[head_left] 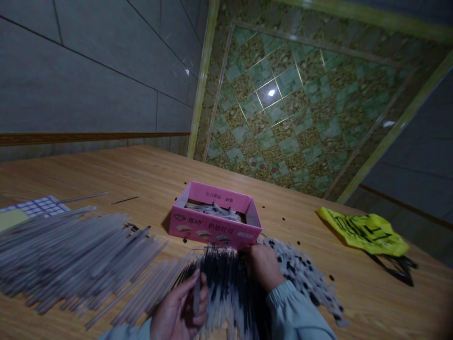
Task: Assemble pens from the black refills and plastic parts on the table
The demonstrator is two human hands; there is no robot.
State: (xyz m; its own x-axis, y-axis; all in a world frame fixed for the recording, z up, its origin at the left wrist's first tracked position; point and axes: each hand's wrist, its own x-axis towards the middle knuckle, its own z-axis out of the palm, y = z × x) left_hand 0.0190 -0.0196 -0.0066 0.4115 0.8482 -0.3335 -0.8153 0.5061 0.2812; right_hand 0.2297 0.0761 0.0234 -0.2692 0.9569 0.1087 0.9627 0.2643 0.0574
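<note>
Hands: left pinches tube; pink box lettering illegible

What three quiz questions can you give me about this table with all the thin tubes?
1. True or false: the pink box is empty.
2. Which hand pinches a single thin tube? A) left B) right
3. Fill in: the crumpled bag on the table is ___.
Key: 1 false, tubes lie inside. 2 A, the left hand; the right hand rests on the dark-tipped pile. 3 yellow.
</note>
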